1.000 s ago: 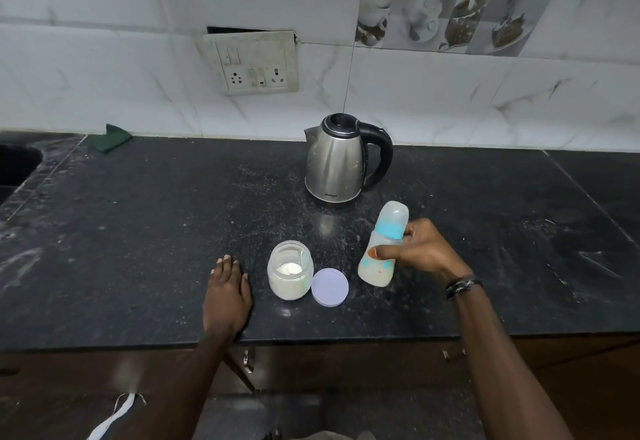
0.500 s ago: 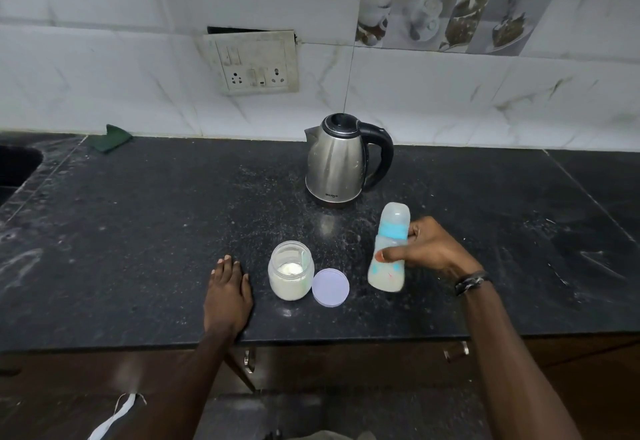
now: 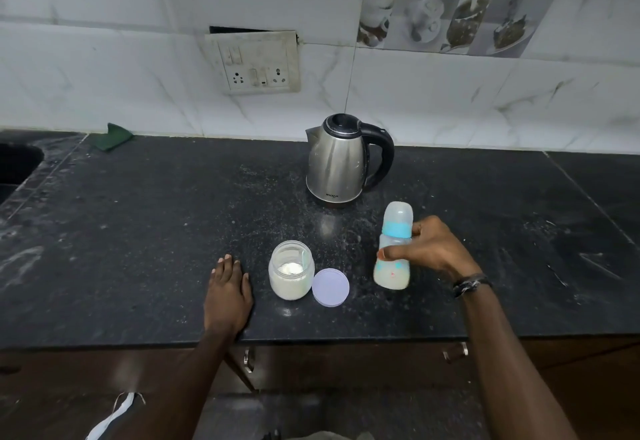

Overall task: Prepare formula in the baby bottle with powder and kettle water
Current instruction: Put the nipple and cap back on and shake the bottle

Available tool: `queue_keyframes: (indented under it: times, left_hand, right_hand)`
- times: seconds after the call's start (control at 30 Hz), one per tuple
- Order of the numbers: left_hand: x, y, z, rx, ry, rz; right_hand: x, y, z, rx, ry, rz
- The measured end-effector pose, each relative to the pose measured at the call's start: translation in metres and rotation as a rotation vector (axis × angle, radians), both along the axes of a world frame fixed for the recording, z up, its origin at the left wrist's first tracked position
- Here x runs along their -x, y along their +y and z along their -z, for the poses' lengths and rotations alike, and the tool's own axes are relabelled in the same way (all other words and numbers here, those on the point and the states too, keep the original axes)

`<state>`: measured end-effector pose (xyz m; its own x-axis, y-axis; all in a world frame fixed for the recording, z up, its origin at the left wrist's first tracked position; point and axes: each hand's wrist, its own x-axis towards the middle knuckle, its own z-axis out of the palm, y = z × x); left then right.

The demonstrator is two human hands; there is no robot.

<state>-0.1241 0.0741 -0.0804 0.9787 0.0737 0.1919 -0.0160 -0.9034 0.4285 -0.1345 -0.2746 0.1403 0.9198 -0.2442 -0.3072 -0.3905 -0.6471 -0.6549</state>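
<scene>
Your right hand [image 3: 429,249] is wrapped around the baby bottle [image 3: 393,249], thumb across the front of the body, fingers curled behind the blue collar. The bottle stands close to upright, clear cap on top, milky liquid filling the lower part. It sits toward the front of the bench [image 3: 138,231], right of centre; whether its base touches the surface or hangs just above it, you cannot tell from here.

Your left hand [image 3: 227,292] lies flat, palm down, fingers together, right at the front edge of the bench and gripping nothing. The two hands are well apart, with the powder jar between them.

That powder jar [image 3: 291,271] stands open just beside your left hand, white powder inside and a pale scoop handle leaning against the inner wall. Its lilac lid [image 3: 330,287] lies flat on the bench, touching or nearly touching the jar's right side, between jar and bottle.

The steel kettle [image 3: 337,160] stands behind them, nearer the back edge, lid shut, black handle pointing right, spout left. It is apart from the bottle.

A green cloth [image 3: 114,137] lies at the back edge, far left, near the sink [image 3: 17,165] at the bench's left end. A switch plate [image 3: 254,61] hangs on the tiled wall above.
</scene>
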Motion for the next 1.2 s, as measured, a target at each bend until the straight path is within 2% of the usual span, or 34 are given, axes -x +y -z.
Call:
queue_keyframes:
  times: [0.07,0.17,0.27,0.33,0.4,0.53,0.63,0.7,0.77,0.87,0.93,1.03,1.13,1.2]
  left_hand:
    - [0.000,0.000,0.001,-0.002,0.004,0.001]
    - [0.000,0.001,0.002,-0.005,0.000,0.001]
    - [-0.001,0.000,0.002,-0.007,-0.004,0.000]
    - [-0.001,0.001,0.003,-0.011,0.000,-0.002]
    - [-0.001,0.001,0.003,-0.010,-0.007,-0.004]
    - [-0.001,0.000,0.002,-0.007,0.002,0.000]
    - [-0.001,0.001,0.001,0.000,-0.005,-0.003]
    - [-0.001,0.000,0.001,-0.003,-0.003,-0.003]
    - [0.000,0.000,0.001,-0.001,0.003,-0.006]
    - [0.001,0.001,0.001,0.003,-0.002,-0.005]
    - [0.000,0.000,0.000,0.004,-0.005,-0.004]
    - [0.001,-0.001,0.001,0.007,-0.002,-0.003]
    - [0.000,0.000,0.000,0.008,-0.015,0.000]
    - [-0.001,-0.001,0.000,0.007,-0.010,0.000]
  right_hand:
    - [0.000,0.001,-0.001,0.068,-0.053,0.060]
    - [0.001,0.003,-0.002,-0.036,0.002,0.033]
    - [0.000,0.003,-0.001,0.121,-0.024,0.056]
    - [-0.001,0.004,0.001,0.048,-0.044,0.025]
    - [0.000,0.004,-0.001,-0.045,0.027,0.001]
    - [0.000,0.001,-0.002,0.115,-0.031,0.054]
    - [0.000,0.000,-0.002,-0.024,0.025,-0.009]
    - [-0.001,-0.003,-0.003,0.036,0.046,-0.031]
    - [-0.001,-0.003,-0.006,0.185,0.051,-0.021]
    - [0.000,-0.002,-0.002,0.051,0.101,-0.112]
    - [-0.001,0.000,-0.001,-0.023,0.075,-0.084]
    - [-0.001,0.002,-0.001,0.133,0.045,-0.059]
    - [0.001,0.007,0.002,0.038,0.070,-0.081]
    - [-0.001,0.007,0.003,0.061,0.025,-0.035]
